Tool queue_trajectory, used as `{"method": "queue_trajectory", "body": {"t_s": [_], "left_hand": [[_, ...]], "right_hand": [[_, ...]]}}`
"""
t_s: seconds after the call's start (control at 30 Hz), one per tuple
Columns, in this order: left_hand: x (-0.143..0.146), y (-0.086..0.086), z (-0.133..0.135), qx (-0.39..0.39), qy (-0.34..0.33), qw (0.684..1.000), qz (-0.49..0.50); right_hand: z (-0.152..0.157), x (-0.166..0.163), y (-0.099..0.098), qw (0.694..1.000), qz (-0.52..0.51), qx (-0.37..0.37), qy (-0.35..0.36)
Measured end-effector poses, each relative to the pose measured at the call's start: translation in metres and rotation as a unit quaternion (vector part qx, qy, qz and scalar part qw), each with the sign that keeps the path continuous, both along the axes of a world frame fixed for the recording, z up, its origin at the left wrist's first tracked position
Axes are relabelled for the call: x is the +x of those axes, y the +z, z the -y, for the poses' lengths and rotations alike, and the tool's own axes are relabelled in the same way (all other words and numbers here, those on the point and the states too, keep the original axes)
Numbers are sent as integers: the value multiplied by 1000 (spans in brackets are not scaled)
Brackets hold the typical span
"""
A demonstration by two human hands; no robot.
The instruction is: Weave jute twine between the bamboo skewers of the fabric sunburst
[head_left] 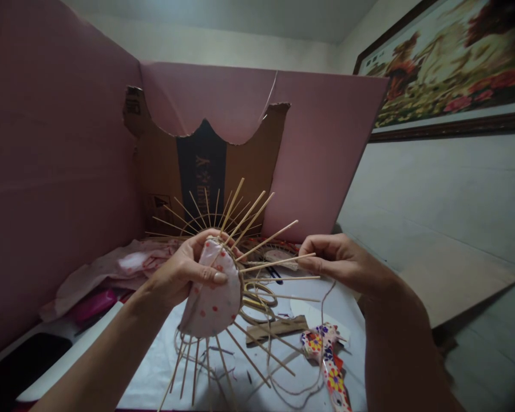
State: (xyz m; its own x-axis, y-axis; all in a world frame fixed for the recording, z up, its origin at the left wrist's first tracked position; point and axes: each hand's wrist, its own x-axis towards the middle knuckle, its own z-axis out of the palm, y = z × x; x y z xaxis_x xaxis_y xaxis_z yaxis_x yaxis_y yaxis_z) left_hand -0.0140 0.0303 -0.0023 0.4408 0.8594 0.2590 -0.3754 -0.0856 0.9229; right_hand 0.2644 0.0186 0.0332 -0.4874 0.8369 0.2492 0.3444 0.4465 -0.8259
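My left hand (201, 266) is closed on a half-round piece (217, 303) covered in white fabric with red dots, thumb on its face and fingers behind. Thin wooden sticks (274, 236) fan out from its curved edge. Twine runs along part of that edge, near my fingers. To the right, my right hand (339, 260) is pinched closed at the tip of one stick. A strand of twine (323, 306) hangs below this hand and loops over the table; exactly how the fingertips grip it is hidden.
A flower-patterned glue gun (335, 375) lies at the front right. Scissors (260, 297) and a cardboard strip (278, 330) lie behind the sticks. Farther back are another stick fan (206, 217), a cut cardboard sheet (249, 171) and dotted fabric (115, 269). Pink panels (317, 143) enclose the table.
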Motion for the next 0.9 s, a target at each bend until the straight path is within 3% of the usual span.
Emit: {"method": "queue_trajectory", "body": {"t_s": [0.13,0.33,0.53,0.7,0.9], "left_hand": [[2,1,1,-9,2,1000,-9],[3,3,1,-8,8,1000,-15],[1,0,0,-17,26,999,-22],[0,1,-1,-24,31,999,0],[-4,1,0,-21,-4,1000,21]], "right_hand": [[1,-1,1,997,-61,12,-36],[13,-10,5,981,-115,115,-106],[29,-16,7,972,-100,180,-117],[34,-13,6,984,-90,147,-40],[31,-8,9,994,-90,54,-33]]}}
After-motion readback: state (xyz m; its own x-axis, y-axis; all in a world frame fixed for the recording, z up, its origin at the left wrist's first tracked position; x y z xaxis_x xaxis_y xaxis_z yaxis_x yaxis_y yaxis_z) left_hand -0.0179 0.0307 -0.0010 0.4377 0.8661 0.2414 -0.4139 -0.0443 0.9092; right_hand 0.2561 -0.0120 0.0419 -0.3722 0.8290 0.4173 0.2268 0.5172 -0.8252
